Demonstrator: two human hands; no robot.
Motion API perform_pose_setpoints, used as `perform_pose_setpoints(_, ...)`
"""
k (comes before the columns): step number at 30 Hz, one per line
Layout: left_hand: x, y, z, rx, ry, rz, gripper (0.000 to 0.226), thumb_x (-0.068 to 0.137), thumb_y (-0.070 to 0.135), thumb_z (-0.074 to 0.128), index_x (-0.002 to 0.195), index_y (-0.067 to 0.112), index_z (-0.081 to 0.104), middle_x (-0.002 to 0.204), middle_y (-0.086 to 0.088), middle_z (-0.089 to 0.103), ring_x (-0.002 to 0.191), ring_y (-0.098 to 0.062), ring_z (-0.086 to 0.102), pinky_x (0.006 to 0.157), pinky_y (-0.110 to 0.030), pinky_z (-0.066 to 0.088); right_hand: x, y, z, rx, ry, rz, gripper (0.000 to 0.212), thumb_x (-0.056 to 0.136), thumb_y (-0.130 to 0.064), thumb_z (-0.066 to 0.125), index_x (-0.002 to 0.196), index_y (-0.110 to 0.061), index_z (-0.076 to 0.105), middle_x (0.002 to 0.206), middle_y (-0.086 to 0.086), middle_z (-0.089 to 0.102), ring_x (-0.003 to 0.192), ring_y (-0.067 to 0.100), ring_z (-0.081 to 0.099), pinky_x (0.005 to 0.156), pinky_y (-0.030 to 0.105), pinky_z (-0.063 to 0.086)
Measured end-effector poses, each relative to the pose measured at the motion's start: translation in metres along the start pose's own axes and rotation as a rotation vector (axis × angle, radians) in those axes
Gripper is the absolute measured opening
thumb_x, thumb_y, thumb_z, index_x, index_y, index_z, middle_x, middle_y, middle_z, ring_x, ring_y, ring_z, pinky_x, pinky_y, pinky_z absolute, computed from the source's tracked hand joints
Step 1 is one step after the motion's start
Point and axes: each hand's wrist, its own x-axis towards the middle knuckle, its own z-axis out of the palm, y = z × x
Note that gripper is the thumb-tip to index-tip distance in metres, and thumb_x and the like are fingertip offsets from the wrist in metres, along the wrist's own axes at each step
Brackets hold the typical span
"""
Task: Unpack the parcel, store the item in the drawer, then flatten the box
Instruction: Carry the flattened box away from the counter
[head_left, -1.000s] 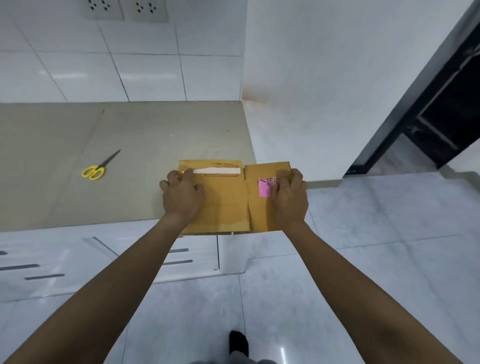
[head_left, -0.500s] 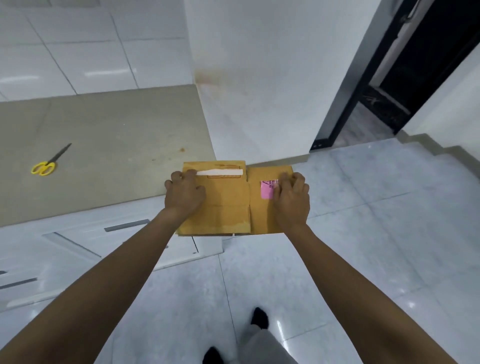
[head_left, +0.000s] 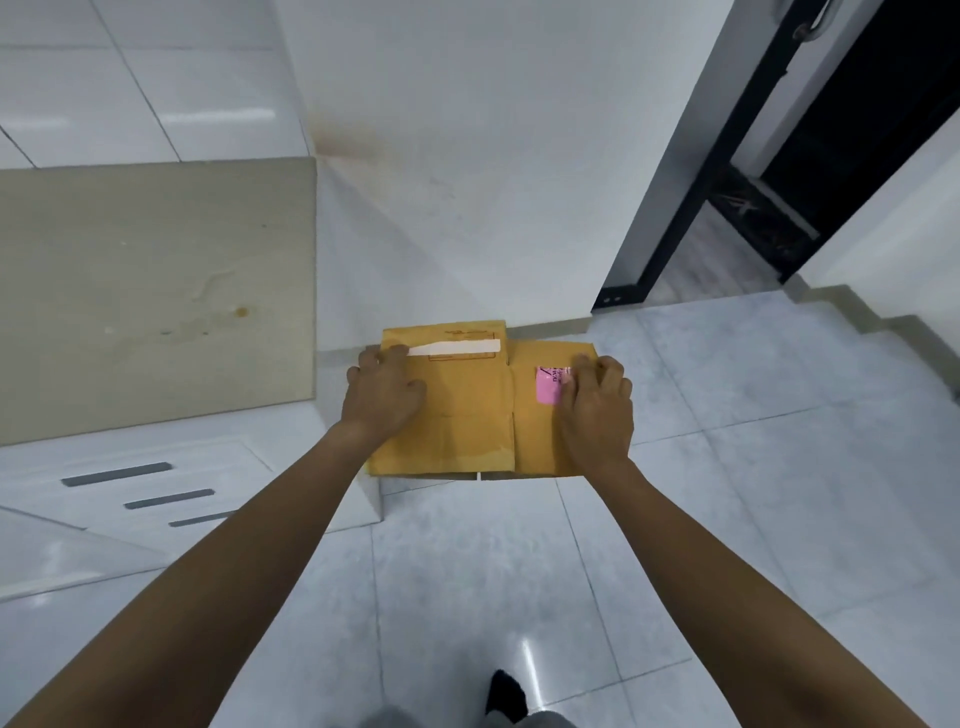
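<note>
We hold a flattened brown cardboard box (head_left: 462, 405) out in front of us w/ both hands, over the pale grey tiled floor (head_left: 675, 519), just past the corner of the beige countertop (head_left: 156, 291). Left hand (head_left: 384, 395) grips the box's left edge, fingers curled over the top near a strip of pale tape (head_left: 454, 347). Right hand (head_left: 597, 410) clamps the right panel, fingertips (head_left: 582, 369) partly covering a pink label (head_left: 548, 384). Box lies flat, flaps folded, roughly level. Below the counter, white drawer fronts w/ grey slot handles (head_left: 117, 474) sit at lower left. A black door frame (head_left: 691, 218) stands at upper right.
</note>
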Motion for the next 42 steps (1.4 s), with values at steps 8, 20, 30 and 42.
perform_pose_setpoints(8, 0.056, 0.039, 0.04, 0.028, 0.033, 0.057, 0.082, 0.077, 0.056, 0.068, 0.142, 0.018, 0.034, 0.151, -0.016, 0.024, 0.134, -0.042, 0.027, 0.109, -0.05, 0.028, 0.075, 0.05, 0.018, 0.066, -0.047, -0.045, 0.036, 0.098, -0.029, 0.044, 0.127, -0.01, 0.052, 0.135, 0.019, 0.043, 0.11, 0.036, 0.047, 0.082, 0.046, 0.05)
perform_pose_setpoints(20, 0.202, 0.031, 0.098, 0.11, -0.017, -0.062, 0.079, 0.077, 0.048, 0.069, 0.139, 0.015, 0.033, 0.153, -0.015, 0.019, 0.131, -0.043, 0.03, 0.103, -0.051, 0.035, 0.207, 0.052, 0.117, 0.011, -0.234, -0.097, 0.035, 0.093, -0.02, 0.047, 0.125, -0.011, 0.054, 0.136, 0.019, 0.043, 0.11, 0.036, 0.046, 0.082, 0.042, 0.049)
perform_pose_setpoints(30, 0.343, -0.012, 0.161, 0.155, -0.126, -0.185, 0.08, 0.078, 0.047, 0.068, 0.142, 0.02, 0.03, 0.156, -0.017, 0.012, 0.136, -0.043, 0.025, 0.107, -0.052, 0.031, 0.303, 0.048, 0.253, -0.001, -0.361, -0.147, 0.044, 0.084, -0.021, 0.054, 0.126, -0.009, 0.051, 0.138, 0.018, 0.04, 0.106, 0.037, 0.045, 0.081, 0.042, 0.046)
perform_pose_setpoints(42, 0.521, -0.15, 0.407, 0.162, -0.051, -0.241, 0.08, 0.076, 0.047, 0.069, 0.142, 0.024, 0.028, 0.155, -0.014, 0.008, 0.129, -0.044, 0.029, 0.099, -0.05, 0.039, 0.364, 0.136, 0.581, 0.062, -0.424, -0.202, 0.056, 0.082, -0.023, 0.061, 0.134, -0.01, 0.046, 0.148, 0.02, 0.03, 0.116, 0.041, 0.039, 0.09, 0.044, 0.043)
